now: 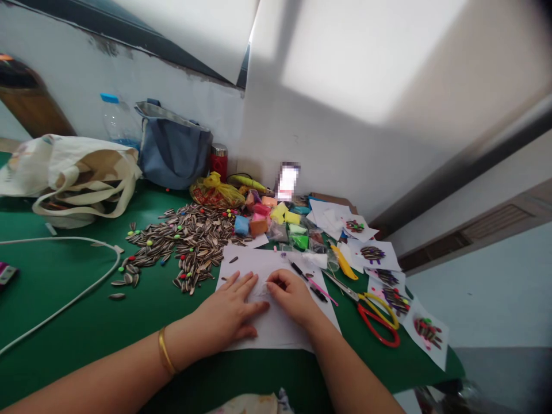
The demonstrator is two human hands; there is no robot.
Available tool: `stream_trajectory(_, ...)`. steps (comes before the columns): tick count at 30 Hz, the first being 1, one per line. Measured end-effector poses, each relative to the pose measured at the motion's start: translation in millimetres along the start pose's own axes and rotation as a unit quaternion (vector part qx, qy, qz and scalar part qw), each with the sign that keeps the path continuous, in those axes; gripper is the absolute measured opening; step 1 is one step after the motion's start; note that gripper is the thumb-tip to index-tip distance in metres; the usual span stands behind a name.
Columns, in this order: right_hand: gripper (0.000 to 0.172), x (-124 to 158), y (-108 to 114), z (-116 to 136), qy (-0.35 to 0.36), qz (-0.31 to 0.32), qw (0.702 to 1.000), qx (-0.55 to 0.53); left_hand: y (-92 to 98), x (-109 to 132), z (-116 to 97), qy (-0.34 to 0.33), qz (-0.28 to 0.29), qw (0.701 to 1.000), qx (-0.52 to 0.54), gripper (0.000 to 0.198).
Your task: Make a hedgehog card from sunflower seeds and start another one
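A sheet of white paper point(288, 330) lies on the green tabletop before me. Spread flat across its left side is my left hand point(230, 307), fingers apart, with a gold bangle at the wrist. My right hand point(290, 296) rests mid-sheet, thumb and fingertips pinched at the paper's surface. Whatever is between them is pale and too small to name. A sunflower seed point(233, 259) lies near the sheet's upper left corner. Just right of my right hand are a black pen point(318, 294) and a thin pink stick point(324, 291).
Sunflower seeds point(198, 236) with coloured beads are heaped on the left. Behind the paper are clay packets point(259, 226) and a lit phone point(288, 183). Scissors point(377, 322), a yellow cutter point(344, 261) and several seed-decorated papers point(431, 333) lie right. Bags point(175, 149) and a white cable point(64, 305) are left.
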State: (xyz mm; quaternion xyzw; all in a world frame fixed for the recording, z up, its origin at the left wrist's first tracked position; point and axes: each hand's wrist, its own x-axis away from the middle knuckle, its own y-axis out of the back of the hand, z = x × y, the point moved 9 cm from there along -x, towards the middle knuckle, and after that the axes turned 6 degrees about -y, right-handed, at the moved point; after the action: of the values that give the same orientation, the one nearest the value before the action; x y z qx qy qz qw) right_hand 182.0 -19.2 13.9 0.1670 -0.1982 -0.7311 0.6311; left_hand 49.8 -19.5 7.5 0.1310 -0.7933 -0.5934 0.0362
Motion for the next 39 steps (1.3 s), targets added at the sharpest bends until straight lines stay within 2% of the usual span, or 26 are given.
stream_trajectory(9, 0.005, -2.8, 3.4, 4.2, 0.033, 0.001, 0.999, 0.041, 9.0, 3.2, -0.2, 0.007, -0.019, 1.0, -0.009, 0.053)
stream_trajectory(13, 0.007, -1.5, 2.9, 8.4, 0.056, -0.004, 0.997, 0.046, 8.7, 1.6, -1.2, 0.008, -0.006, 1.0, -0.013, 0.053)
stream_trajectory(20, 0.009, 0.7, -4.2, 11.3, 0.056, 0.015, 0.997, 0.049, 7.5, 0.2, -0.3, 0.004, -0.004, 1.0, -0.03, 0.054)
stream_trajectory(28, 0.009, -1.0, -3.7, 11.6, 0.054, -0.019, 0.986, 0.155, 6.1, 2.4, 0.5, 0.002, -0.019, 0.999, -0.034, 0.053)
stream_trajectory(34, 0.009, -1.7, -3.6, 12.0, 0.059, -0.023, 0.981, 0.181, 6.7, 3.0, 0.7, 0.001, -0.029, 0.999, -0.035, 0.053)
stream_trajectory(39, 0.007, -1.3, -4.3, 10.6, 0.057, -0.026, 0.98, 0.191, 6.2, 2.2, 0.7, 0.005, -0.017, 0.999, -0.038, 0.052)
